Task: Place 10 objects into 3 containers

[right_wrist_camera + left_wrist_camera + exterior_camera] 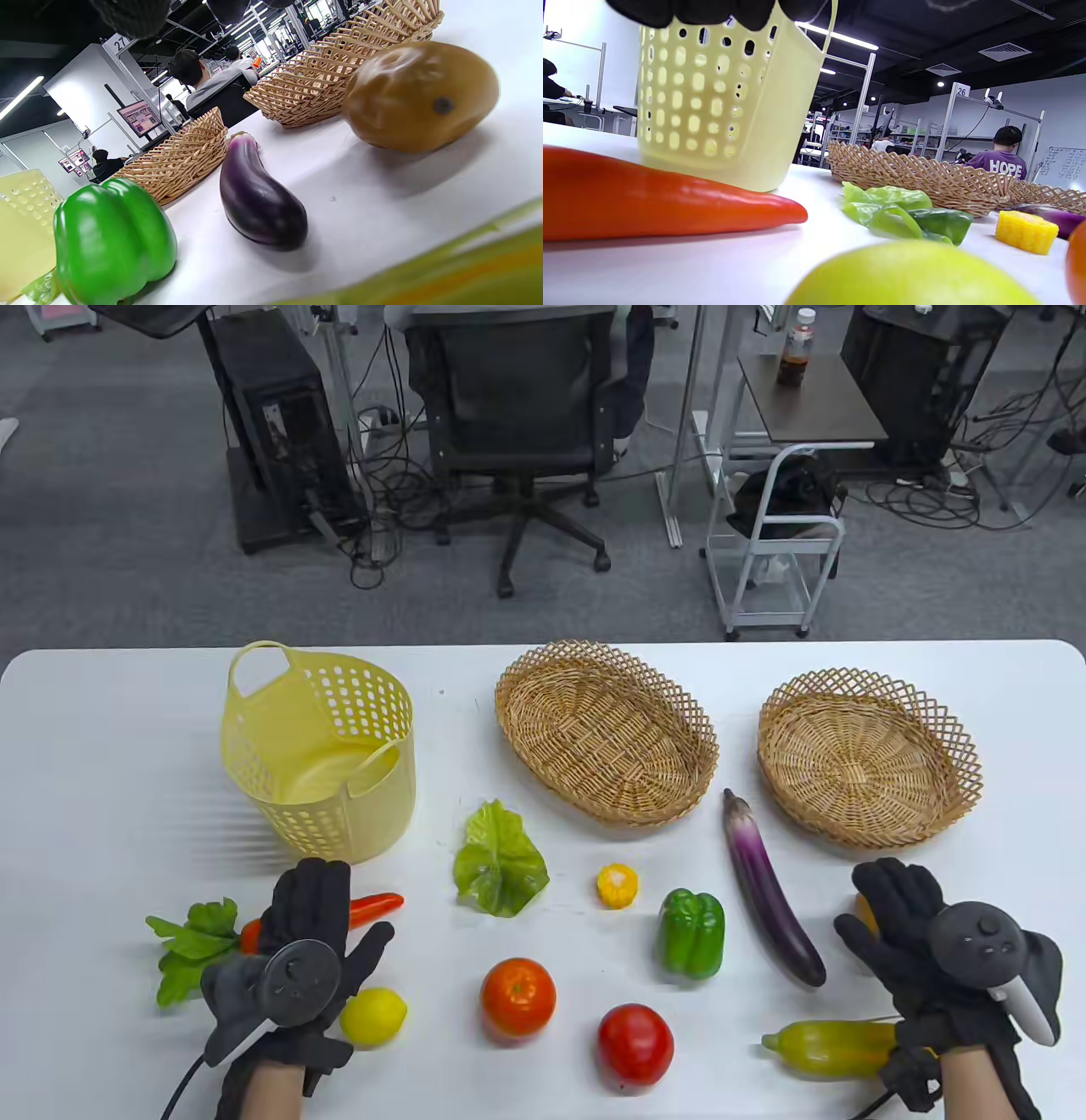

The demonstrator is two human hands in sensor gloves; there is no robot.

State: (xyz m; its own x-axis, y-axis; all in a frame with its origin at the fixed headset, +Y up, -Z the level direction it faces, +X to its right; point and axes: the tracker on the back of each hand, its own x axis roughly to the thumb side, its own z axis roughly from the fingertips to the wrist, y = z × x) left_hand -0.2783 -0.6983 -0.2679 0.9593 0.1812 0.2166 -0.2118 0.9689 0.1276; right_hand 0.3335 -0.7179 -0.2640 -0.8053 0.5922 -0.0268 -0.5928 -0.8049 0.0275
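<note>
Along the table's (102, 746) far edge I count three containers: one yellow basket (327, 751), two wicker baskets (607, 729) (870, 755). Ten items lie nearer me, among them one carrot (373, 906), lemon (373, 1016), eggplant (768, 891) and potato (420, 95). My left hand (297, 959) hovers flat over the carrot, fingers spread, holding nothing. My right hand (942, 950) hovers spread over the potato near the right edge.

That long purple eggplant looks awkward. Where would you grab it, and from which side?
Probably around the thicker dark lower half of the eggplant, coming down from above with the right hand, fingers across its width. It lies flat and slanted, with bare table on both long sides, and the stem end tapers thin.
</note>
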